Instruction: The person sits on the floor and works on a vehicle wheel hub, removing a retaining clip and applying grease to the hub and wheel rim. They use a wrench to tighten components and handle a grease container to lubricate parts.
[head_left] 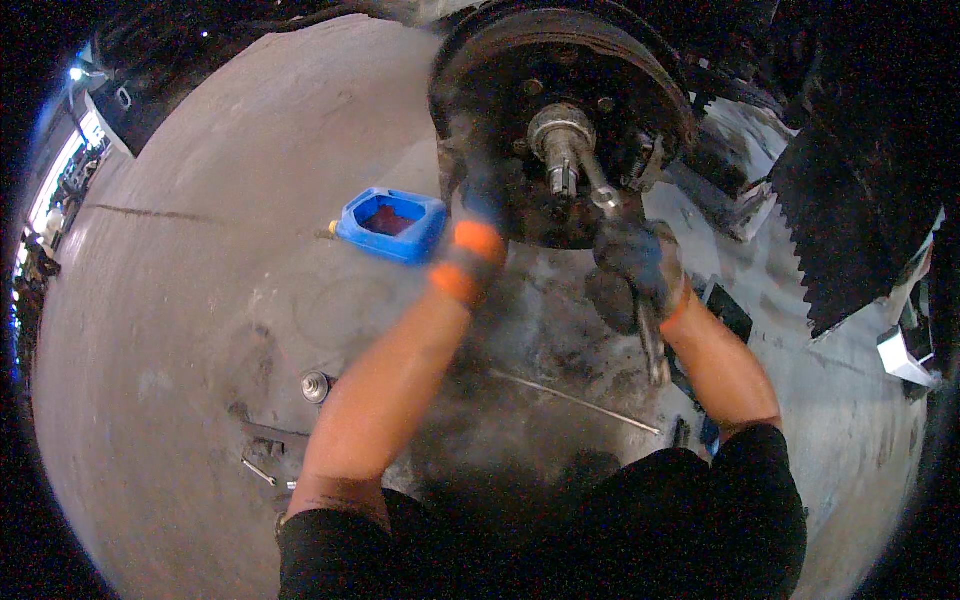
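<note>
Around you spreads a stained concrete floor (200, 310), with dark machinery crowding the upper right and a bright strip of light at the far left. Ahead of you stands the large round drum (655, 65), its splined shaft (562, 165) pointing back toward you. Your gloved right hand (637, 258) is wrapped around the long wrench (653, 350), just below and right of that shaft; the upper end reaches up beside it, though you can't be sure from here that it is properly seated. Your left hand (480, 200), in an orange-cuffed glove, is blurred at the drum's left edge, so whether its fingers are spread or gripping can't be told. If the wrench has only a partial bite, a hard pull could make it slip and drive your right knuckles into the metal around the shaft. Should the drum turn under load, your left fingers might get caught at its edge. The blue container (425, 242) of dark liquid sits near your left wrist, so a wide swing of that arm could tip it. The thin rod (580, 400) lying below your hands could roll under a misplaced foot.
</note>
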